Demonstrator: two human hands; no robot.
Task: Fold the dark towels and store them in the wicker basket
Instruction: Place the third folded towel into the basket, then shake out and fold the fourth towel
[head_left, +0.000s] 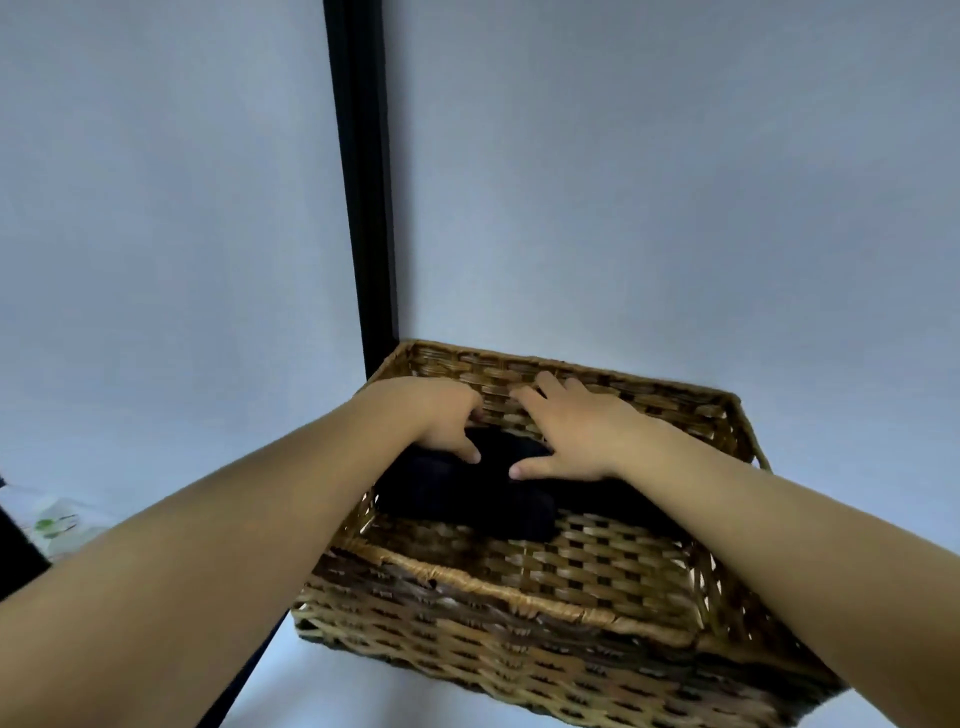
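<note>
Both hands rest on the folded dark towels (467, 493) at the wicker basket's (519, 603) far left. The left hand (441, 421) seems curled over the top one; the right hand (566, 431) presses flat, fingers spread. Soft, light cloth, best gripped by its folded edges.

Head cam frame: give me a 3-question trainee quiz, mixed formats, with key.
1. True or false: the dark towels lie inside the wicker basket.
2. Multiple choice: where in the basket do the towels sit? A) against its far wall, toward the left B) against its near wall C) draped over its right rim
3. Fill in: the left hand and right hand both rest on the ____.

Key: 1 true; 2 A; 3 towels
</note>
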